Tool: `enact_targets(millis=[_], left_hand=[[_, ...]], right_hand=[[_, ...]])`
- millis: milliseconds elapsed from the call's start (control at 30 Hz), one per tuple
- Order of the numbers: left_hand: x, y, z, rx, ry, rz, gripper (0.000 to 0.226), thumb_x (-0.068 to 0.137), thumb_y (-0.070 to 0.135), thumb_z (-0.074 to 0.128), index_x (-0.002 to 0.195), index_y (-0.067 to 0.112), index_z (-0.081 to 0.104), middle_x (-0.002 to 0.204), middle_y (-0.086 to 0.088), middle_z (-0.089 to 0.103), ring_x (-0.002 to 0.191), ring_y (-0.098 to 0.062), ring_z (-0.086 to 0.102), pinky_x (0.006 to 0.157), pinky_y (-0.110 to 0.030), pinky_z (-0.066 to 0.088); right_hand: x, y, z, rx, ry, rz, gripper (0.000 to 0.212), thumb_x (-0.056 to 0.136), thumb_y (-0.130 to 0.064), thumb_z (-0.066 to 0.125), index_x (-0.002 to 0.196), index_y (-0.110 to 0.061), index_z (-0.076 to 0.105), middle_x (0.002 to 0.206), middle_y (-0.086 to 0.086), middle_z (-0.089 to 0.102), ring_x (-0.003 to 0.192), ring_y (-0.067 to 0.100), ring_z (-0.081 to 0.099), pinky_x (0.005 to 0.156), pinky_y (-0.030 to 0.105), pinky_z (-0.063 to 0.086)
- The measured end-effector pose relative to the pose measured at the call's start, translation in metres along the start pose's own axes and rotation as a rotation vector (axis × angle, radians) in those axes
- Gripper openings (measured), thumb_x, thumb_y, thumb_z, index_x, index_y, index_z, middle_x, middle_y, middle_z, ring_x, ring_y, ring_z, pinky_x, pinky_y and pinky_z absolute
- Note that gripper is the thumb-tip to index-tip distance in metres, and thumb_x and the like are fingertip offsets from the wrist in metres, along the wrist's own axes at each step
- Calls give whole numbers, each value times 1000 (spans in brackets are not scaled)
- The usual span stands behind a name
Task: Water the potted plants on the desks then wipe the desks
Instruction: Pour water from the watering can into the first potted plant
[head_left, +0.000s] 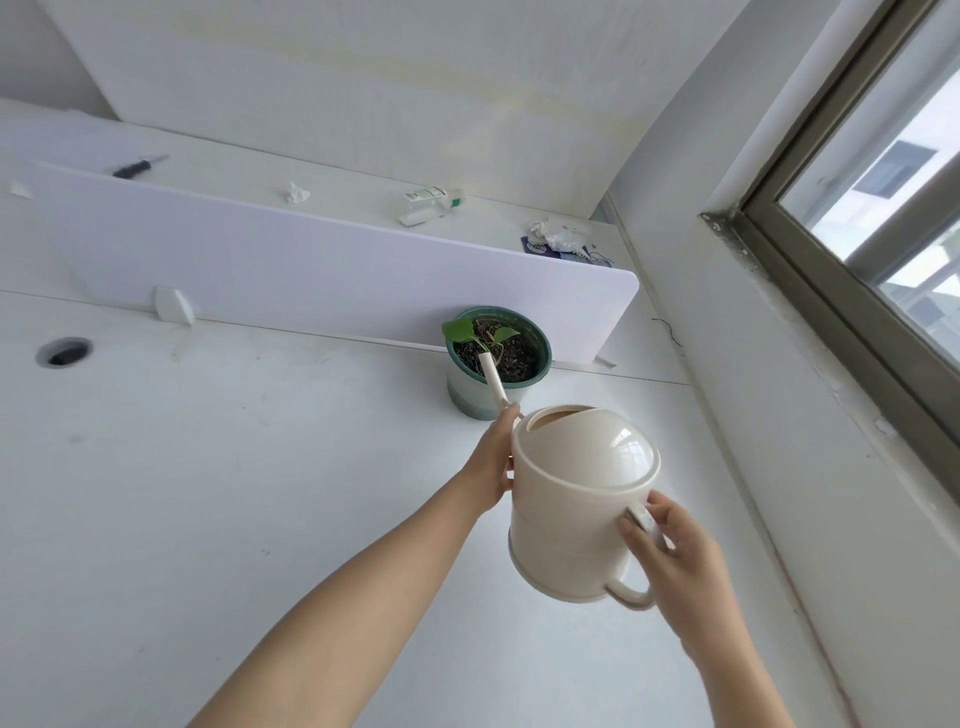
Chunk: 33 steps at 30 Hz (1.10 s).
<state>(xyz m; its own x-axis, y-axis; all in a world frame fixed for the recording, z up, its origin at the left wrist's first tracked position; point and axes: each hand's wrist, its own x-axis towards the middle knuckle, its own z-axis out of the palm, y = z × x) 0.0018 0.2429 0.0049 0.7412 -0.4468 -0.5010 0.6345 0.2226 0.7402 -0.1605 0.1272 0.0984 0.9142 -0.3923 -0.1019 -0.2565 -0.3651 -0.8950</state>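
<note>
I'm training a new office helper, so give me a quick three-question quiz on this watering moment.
1. True or false: the spout of the watering can ends above the plant pot.
2. Which hand grips the can's handle? A) left B) right C) neither
3. Fill in: the plant pot's rim is ____ in colour.
Key: 1 true; 2 B, the right hand; 3 green.

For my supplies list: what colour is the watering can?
Plain cream watering can, clearest in the head view.
</note>
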Motion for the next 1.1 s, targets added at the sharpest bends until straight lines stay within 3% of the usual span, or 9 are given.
enact_targets(millis=[133, 233, 333, 400, 500, 600, 700, 867, 1100], left_hand=[[-10, 6, -13, -16, 50, 23, 32, 81, 55, 42, 76, 23, 45, 75, 2, 49, 81, -18, 46, 73, -30, 39], [-17, 5, -28, 1, 88, 43, 40, 88, 54, 37, 102, 21, 54, 92, -3, 59, 91, -20, 54, 73, -29, 44], [-27, 3, -46, 10, 124, 66, 63, 79, 62, 40, 124, 19, 51, 110, -9, 60, 103, -25, 58, 74, -30, 47], [-37, 2, -59, 3, 171, 107, 55, 86, 58, 39, 117, 14, 51, 98, -9, 56, 88, -21, 57, 66, -29, 45], [-55, -3, -82, 5, 271, 202, 38, 94, 48, 34, 103, 15, 49, 88, -7, 55, 77, -17, 53, 62, -28, 42], [-78, -9, -104, -13, 365, 308, 30, 97, 39, 33, 92, 13, 46, 78, -3, 52, 68, -15, 51, 58, -26, 39], [-100, -18, -124, -39, 454, 405, 26, 97, 31, 30, 91, 9, 43, 75, -5, 48, 68, -15, 48, 62, -25, 39], [-129, -38, -157, -54, 575, 457, 25, 95, 32, 31, 92, 11, 43, 90, -11, 50, 87, -20, 49, 74, -28, 42], [-162, -51, -183, -112, 655, 441, 31, 96, 38, 30, 103, 11, 44, 90, -10, 53, 82, -18, 52, 67, -26, 40]], right_hand=[[-1, 12, 13, -17, -34, 10, 14, 86, 1, 55, 89, 14, 52, 110, 3, 59, 55, -8, 55, 48, 10, 45], [-4, 22, 25, -17, -47, 18, 12, 84, 3, 57, 84, 13, 51, 113, 4, 58, 57, -3, 57, 52, 10, 45], [-7, 30, 38, -7, -81, 23, 14, 83, 3, 59, 72, 0, 49, 117, -8, 56, 66, -3, 58, 61, 12, 47], [-10, 33, 46, -27, -113, 4, 23, 82, 3, 60, 67, -9, 47, 114, -13, 55, 74, -3, 58, 67, 12, 45], [-12, 36, 60, -90, -181, -34, 28, 80, 4, 60, 65, -15, 46, 116, 0, 54, 83, 3, 53, 73, 14, 40], [-13, 41, 76, -182, -253, -66, 19, 80, -1, 60, 71, -15, 52, 129, 1, 49, 106, 16, 51, 85, 20, 35], [-15, 42, 93, -248, -328, -88, 13, 82, -5, 58, 74, -15, 52, 132, 1, 47, 110, 15, 49, 79, 12, 35], [-22, 43, 118, -320, -434, -124, 24, 85, -10, 55, 67, -21, 44, 136, 4, 45, 120, 16, 45, 86, 17, 31], [-34, 49, 144, -394, -555, -240, 6, 87, -15, 53, 81, -15, 51, 134, 5, 47, 121, 17, 43, 94, 23, 38]])
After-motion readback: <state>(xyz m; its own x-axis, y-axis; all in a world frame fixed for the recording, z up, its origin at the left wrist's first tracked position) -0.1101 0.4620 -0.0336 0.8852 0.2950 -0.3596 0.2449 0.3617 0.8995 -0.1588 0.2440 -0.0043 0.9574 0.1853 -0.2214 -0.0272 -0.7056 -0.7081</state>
